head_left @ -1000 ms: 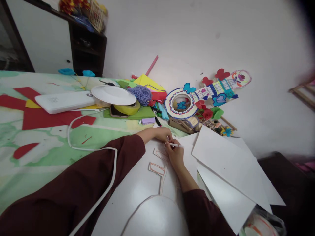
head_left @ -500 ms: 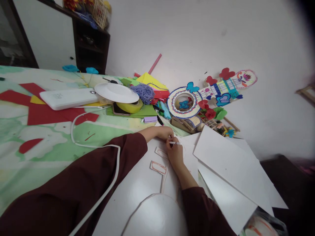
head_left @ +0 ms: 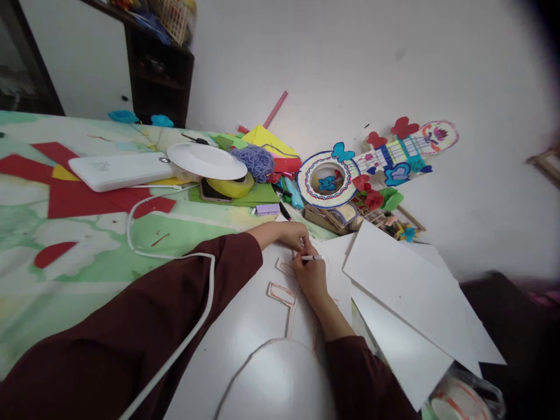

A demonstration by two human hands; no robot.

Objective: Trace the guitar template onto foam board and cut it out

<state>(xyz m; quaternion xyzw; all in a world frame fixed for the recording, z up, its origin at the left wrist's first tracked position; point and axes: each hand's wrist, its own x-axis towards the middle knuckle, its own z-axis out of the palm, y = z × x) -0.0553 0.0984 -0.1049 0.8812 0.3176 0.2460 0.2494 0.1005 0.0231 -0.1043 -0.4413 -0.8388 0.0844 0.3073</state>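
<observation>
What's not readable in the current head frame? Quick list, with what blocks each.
White pen: head view, one end hidden by the right hand.
Left hand: head view, curled fingers hide whether it grips anything.
Curved outline: head view, cut off by the bottom edge.
Phone: head view, partly covered by the yellow tape roll.
Mark on the white device: head view, too small.

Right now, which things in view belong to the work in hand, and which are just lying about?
In use:
- white pen, in the right hand
- white sheet, beneath right and left hand
- orange-lined rectangles on it

Lying about:
- decorated paper guitar
- purple yarn
- yellow tape roll
- red paper pieces
</observation>
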